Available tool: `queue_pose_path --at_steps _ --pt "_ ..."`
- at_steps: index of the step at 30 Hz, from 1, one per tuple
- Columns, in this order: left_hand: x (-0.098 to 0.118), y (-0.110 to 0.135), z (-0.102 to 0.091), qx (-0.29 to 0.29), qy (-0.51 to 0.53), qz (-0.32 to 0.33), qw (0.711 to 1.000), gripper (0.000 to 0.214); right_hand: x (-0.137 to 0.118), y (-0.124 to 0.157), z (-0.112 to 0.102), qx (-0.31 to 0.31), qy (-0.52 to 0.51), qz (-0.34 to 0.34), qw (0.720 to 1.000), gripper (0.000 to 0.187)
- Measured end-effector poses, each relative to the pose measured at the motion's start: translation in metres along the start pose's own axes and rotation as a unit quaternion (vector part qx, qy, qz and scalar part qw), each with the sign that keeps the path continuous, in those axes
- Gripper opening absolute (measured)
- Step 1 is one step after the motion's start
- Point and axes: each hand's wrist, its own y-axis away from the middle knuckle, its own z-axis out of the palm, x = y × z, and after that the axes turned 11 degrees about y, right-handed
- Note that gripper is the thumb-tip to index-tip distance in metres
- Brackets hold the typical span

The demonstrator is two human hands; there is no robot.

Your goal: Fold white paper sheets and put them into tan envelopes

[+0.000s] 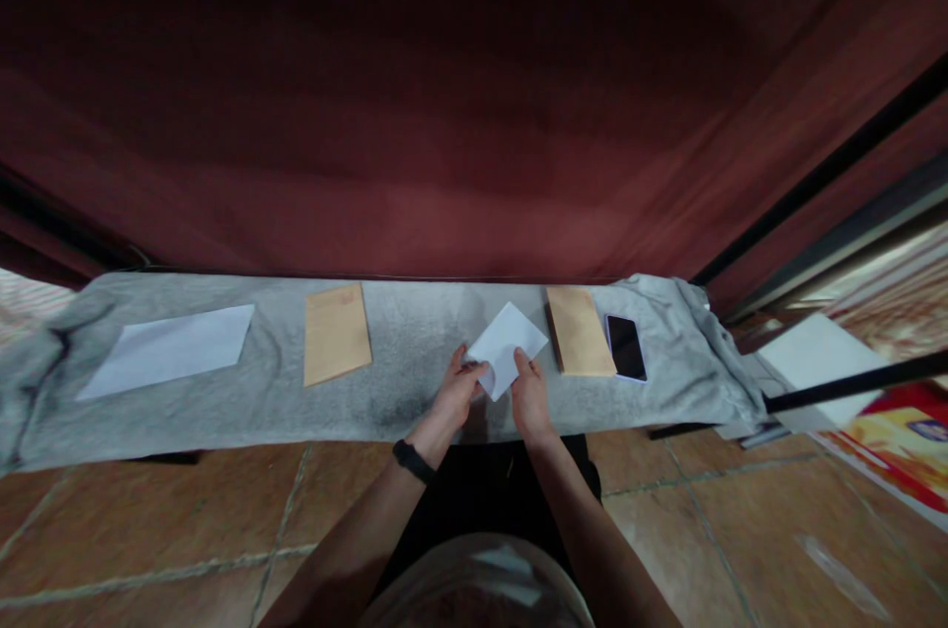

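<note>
A folded sheet of white paper (508, 344) is held between my two hands above the cloth-covered bench, turned at a slant. My left hand (460, 386) pinches its left lower edge, thumb on top. On the right lower edge, my right hand (529, 391) grips the paper, also with the thumb on top. The fingers under the paper are hidden. Just right of the paper lies a thick stack of tan envelopes (582, 332). Farther left, a tan envelope (337, 334) lies flat on the cloth.
Grey cloth (415, 322) covers the narrow bench. White paper (174, 347) lies at its left end. A phone (626, 348) rests right of the stack. A dark red curtain (444, 223) hangs behind. Black metal bars (851, 386) and a white box (822, 366) stand at the right.
</note>
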Motion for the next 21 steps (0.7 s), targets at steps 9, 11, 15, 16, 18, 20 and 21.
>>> queue_pose_path --at_steps 9,11,15,16,18,20,21 --pt "0.008 -0.042 -0.030 -0.043 -0.316 0.200 0.926 0.072 0.048 -0.007 -0.054 0.079 0.296 -0.070 0.949 0.053" --pt "0.008 -0.047 -0.032 -0.054 -0.400 0.235 0.884 0.071 0.053 -0.005 -0.059 0.069 0.395 -0.120 0.908 0.050" --pt "-0.001 -0.046 -0.031 -0.060 -0.517 0.263 0.812 0.069 0.057 0.001 -0.060 0.061 0.523 -0.181 0.831 0.045" --pt "-0.004 -0.044 -0.030 -0.050 -0.543 0.272 0.792 0.067 0.057 0.002 -0.060 0.056 0.545 -0.188 0.815 0.044" --pt "-0.012 -0.037 -0.028 -0.031 -0.596 0.296 0.746 0.059 0.057 0.003 -0.061 0.050 0.580 -0.196 0.789 0.042" --pt "-0.022 -0.028 -0.024 -0.048 -0.641 0.323 0.695 0.052 0.055 0.001 -0.061 0.051 0.596 -0.207 0.774 0.040" --pt "-0.028 -0.025 -0.022 -0.075 -0.657 0.335 0.671 0.050 0.054 0.000 -0.059 0.049 0.593 -0.215 0.774 0.040"
